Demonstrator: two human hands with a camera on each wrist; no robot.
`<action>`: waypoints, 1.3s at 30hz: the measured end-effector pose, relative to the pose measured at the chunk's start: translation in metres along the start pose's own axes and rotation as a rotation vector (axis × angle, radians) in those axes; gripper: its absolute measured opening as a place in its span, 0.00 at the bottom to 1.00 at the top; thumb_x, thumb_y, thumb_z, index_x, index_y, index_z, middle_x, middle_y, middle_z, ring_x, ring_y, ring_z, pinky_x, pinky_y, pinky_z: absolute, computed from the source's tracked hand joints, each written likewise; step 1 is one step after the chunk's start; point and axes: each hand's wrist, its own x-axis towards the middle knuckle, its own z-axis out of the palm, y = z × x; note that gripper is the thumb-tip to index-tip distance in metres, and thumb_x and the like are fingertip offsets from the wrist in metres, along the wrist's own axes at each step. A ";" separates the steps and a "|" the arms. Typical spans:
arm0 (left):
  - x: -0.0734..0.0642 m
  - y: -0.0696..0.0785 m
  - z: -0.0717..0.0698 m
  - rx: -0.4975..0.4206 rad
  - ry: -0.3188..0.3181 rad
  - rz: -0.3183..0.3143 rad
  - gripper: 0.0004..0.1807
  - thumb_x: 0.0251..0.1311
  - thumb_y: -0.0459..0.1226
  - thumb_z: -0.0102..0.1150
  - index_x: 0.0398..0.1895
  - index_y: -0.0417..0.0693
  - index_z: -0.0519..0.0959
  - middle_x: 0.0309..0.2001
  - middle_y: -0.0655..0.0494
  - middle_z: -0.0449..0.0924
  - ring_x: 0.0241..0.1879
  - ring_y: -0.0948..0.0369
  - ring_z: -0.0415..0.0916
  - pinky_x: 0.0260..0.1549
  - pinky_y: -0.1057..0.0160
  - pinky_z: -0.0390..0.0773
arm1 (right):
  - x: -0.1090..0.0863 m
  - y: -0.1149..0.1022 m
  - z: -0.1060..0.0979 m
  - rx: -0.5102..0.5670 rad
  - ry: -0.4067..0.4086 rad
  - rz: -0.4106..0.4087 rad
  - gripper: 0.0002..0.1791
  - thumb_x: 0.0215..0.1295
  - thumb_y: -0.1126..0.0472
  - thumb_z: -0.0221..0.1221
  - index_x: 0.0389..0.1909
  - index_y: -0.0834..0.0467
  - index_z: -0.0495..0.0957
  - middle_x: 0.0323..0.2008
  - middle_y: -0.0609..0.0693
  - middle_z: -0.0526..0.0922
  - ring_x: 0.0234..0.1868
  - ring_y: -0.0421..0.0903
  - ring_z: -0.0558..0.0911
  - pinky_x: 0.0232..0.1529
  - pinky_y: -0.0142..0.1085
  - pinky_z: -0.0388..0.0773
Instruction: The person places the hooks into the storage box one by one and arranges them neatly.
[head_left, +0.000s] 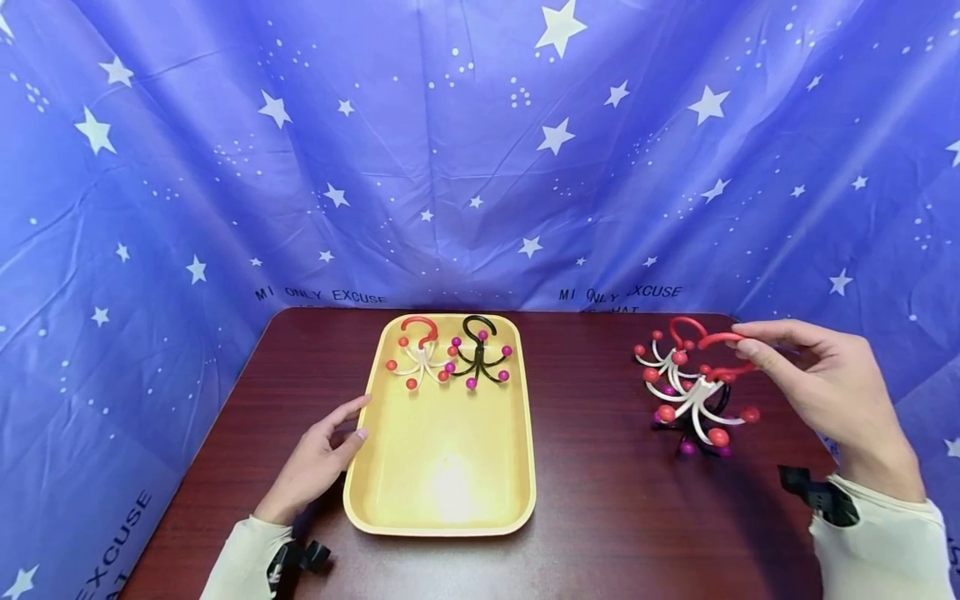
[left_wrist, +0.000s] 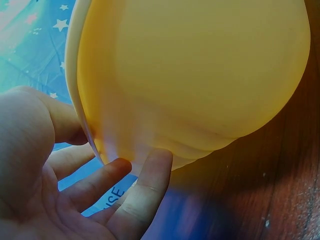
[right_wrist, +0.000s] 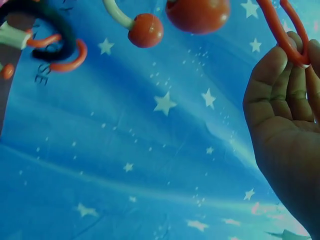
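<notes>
My right hand (head_left: pixel 840 392) pinches the red hook of a white multi-armed hook hanger with red ball tips (head_left: pixel 701 398), tilted at the table's right side. In the right wrist view, thumb and fingers close on the red hook (right_wrist: pixel 280 30). Behind the held hanger is another white hanger with red balls (head_left: pixel 667 357); a black hanger with purple balls (head_left: pixel 688 448) is mostly hidden below it. My left hand (head_left: pixel 318 458) holds the left rim of a yellow tray (head_left: pixel 435 467), some fingertips against its outer wall in the left wrist view.
Inside the tray's far end lie a white hanger with a red hook (head_left: pixel 422 358) and a black hanger with purple balls (head_left: pixel 479 358), side by side. The dark wooden table (head_left: pixel 592 500) runs back to a blue star-patterned cloth (head_left: pixel 450 167).
</notes>
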 end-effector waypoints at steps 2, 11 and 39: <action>0.000 0.000 0.000 0.005 0.001 0.004 0.28 0.77 0.36 0.59 0.78 0.51 0.70 0.68 0.36 0.74 0.48 0.52 0.85 0.39 0.61 0.88 | 0.003 -0.004 0.005 0.014 -0.009 -0.025 0.11 0.66 0.68 0.71 0.49 0.63 0.89 0.33 0.34 0.92 0.27 0.28 0.86 0.24 0.24 0.74; 0.000 0.001 0.000 -0.006 -0.007 -0.004 0.29 0.77 0.36 0.59 0.78 0.50 0.69 0.68 0.36 0.73 0.48 0.53 0.85 0.39 0.61 0.88 | 0.018 -0.028 0.030 0.077 -0.062 -0.102 0.11 0.66 0.69 0.71 0.48 0.63 0.89 0.32 0.43 0.93 0.27 0.31 0.88 0.27 0.24 0.78; 0.001 -0.001 -0.002 0.006 -0.004 -0.008 0.29 0.77 0.36 0.59 0.78 0.50 0.69 0.67 0.36 0.74 0.48 0.52 0.85 0.39 0.61 0.88 | 0.062 -0.096 0.104 0.251 -0.279 -0.145 0.10 0.68 0.63 0.71 0.48 0.56 0.91 0.37 0.42 0.93 0.34 0.39 0.87 0.31 0.27 0.78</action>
